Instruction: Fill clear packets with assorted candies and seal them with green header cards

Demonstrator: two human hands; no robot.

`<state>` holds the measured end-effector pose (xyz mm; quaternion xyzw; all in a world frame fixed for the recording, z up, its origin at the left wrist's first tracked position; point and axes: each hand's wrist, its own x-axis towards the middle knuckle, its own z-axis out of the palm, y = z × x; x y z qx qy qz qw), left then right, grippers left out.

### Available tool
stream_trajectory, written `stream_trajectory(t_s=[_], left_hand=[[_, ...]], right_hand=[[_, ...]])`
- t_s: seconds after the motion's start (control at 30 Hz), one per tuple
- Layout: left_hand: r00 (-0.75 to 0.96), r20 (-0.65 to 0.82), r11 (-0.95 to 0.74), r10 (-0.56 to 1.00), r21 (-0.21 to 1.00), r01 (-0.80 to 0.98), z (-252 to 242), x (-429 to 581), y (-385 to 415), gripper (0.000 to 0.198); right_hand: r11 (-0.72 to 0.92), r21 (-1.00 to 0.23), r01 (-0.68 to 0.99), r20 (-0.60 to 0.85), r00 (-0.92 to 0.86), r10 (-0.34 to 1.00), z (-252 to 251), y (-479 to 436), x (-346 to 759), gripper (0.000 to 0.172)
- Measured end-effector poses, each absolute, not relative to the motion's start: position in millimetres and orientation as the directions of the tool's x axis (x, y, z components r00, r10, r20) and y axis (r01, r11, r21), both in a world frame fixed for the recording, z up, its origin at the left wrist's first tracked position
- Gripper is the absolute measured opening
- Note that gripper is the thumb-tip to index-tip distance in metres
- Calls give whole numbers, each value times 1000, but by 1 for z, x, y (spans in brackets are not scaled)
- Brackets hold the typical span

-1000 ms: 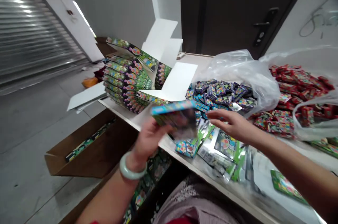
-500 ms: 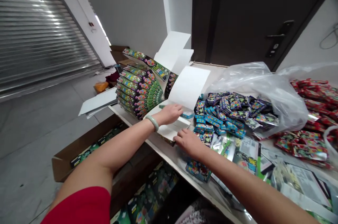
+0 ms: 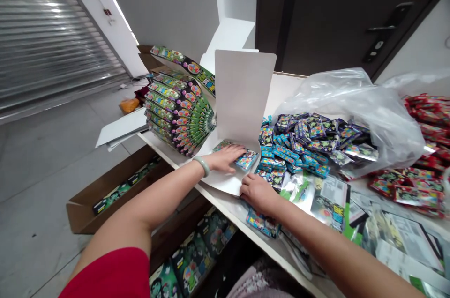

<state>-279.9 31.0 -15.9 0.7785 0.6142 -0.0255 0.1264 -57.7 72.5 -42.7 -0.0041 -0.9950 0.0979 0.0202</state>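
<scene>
A white card box (image 3: 242, 96) stands unfolded on the table with its tall flap upright. My left hand (image 3: 225, 158), with a pale bangle at the wrist, lies spread over colourful flat packets (image 3: 247, 160) inside it. At the box's near right edge is my right hand (image 3: 258, 192), its fingers curled on the white card. Blue packets (image 3: 284, 155) and purple packets (image 3: 316, 131) are heaped just right of the box. A fanned row of printed green and black boxes (image 3: 184, 117) stands to its left.
A clear plastic bag (image 3: 397, 124) lies behind the purple packets, and red packets (image 3: 418, 188) are at the far right. Printed plastic sleeves (image 3: 330, 202) cover the near right of the table. Open cartons (image 3: 80, 211) sit below its left edge. A dark door (image 3: 330, 17) stands behind.
The white flap has swung up to upright, and the inner white flap no longer covers the packets. My left hand has flattened onto them. The camera view has shifted slightly.
</scene>
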Motion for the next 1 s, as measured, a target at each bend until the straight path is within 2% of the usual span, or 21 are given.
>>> stream_trajectory(t_s=[0.2, 0.37, 0.53, 0.63, 0.7, 0.73, 0.8, 0.83, 0.9, 0.93, 1.0], left_hand=[[209, -201, -178, 957, 159, 971, -19, -286, 47, 73], [118, -110, -104, 987, 125, 987, -25, -281, 54, 68], [55, -35, -51, 998, 115, 992, -45, -271, 58, 55], [54, -12, -52, 998, 139, 989, -51, -273, 63, 62], [35, 56, -44, 998, 169, 985, -45, -272, 62, 69], [1, 141, -29, 990, 202, 979, -39, -267, 59, 70], [-74, 340, -33, 937, 299, 954, -24, -247, 48, 62], [-94, 414, -62, 906, 348, 935, -16, -229, 42, 54], [-24, 467, -195, 884, 414, 889, -6, -183, 30, 40], [63, 430, -272, 901, 445, 853, -4, -156, 26, 36], [297, 215, -366, 930, 488, 793, -8, -101, 23, 35]], right_hand=[[981, -195, 15, 50, -998, 25, -44, 71, -58, 20], [979, -203, 23, 56, -998, 35, -45, 75, -59, 22], [973, -229, 42, 31, -998, 50, -46, 78, -60, 24], [968, -250, 27, 16, -999, 32, -38, 80, -53, 24], [957, -289, -1, 99, -995, 29, -26, 85, -36, 27], [948, -317, -6, 167, -985, 50, -20, 92, -22, 30], [920, -387, 69, 280, -941, 188, -8, 112, 15, 34], [886, -419, 197, 261, -908, 326, -4, 126, 37, 33], [711, -396, 581, 91, -745, 660, -4, 157, 80, 30], [654, -367, 661, 47, -690, 723, -7, 173, 98, 31], [612, -325, 721, -20, -652, 758, -17, 195, 125, 42]])
